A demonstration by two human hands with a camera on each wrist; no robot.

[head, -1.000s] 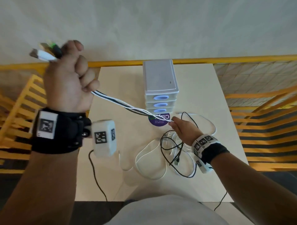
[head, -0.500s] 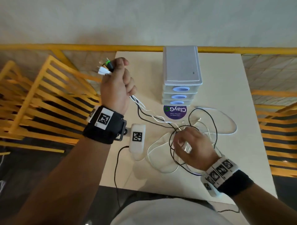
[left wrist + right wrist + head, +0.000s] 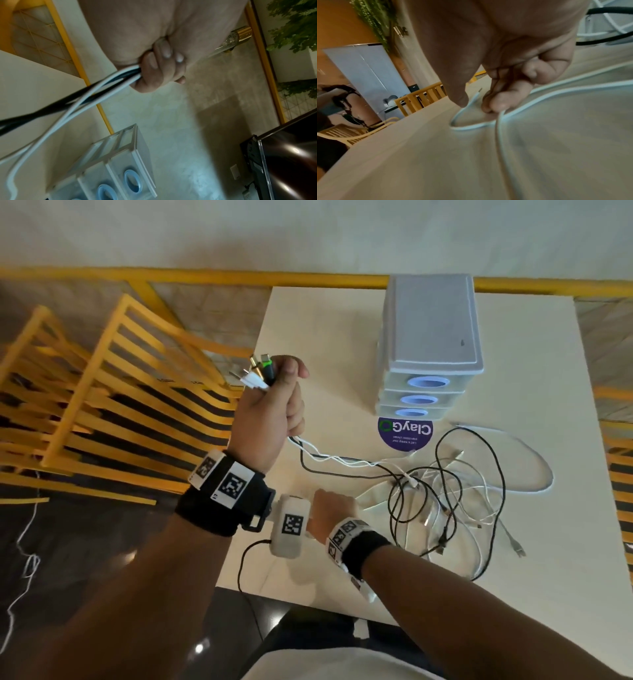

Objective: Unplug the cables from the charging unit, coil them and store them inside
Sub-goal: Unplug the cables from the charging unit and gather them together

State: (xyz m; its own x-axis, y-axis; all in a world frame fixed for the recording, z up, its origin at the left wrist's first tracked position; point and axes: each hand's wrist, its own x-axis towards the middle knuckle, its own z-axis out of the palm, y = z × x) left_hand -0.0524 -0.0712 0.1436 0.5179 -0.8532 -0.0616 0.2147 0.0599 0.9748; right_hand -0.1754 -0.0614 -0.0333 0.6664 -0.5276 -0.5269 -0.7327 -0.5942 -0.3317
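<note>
Your left hand (image 3: 274, 409) grips the cables' (image 3: 329, 458) plug ends above the worktop's (image 3: 565, 577) left edge; your right hand (image 3: 510, 83) seemingly pinches a white cable (image 3: 539, 92) near its front-left corner.

This looks like a café or shared lounge rather than a home: a pale square table (image 3: 342, 344) carries a round purple "ClayGo" sticker (image 3: 405, 433), yellow slatted wooden chairs (image 3: 102, 392) and a yellow railing (image 3: 205, 276) surround it, with green foliage (image 3: 295, 24) and a dark wall screen (image 3: 288, 155) nearby.

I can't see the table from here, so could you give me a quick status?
Left hand grips cable plugs. Right hand pinches white cable. Tangle loose before drawers.
</note>
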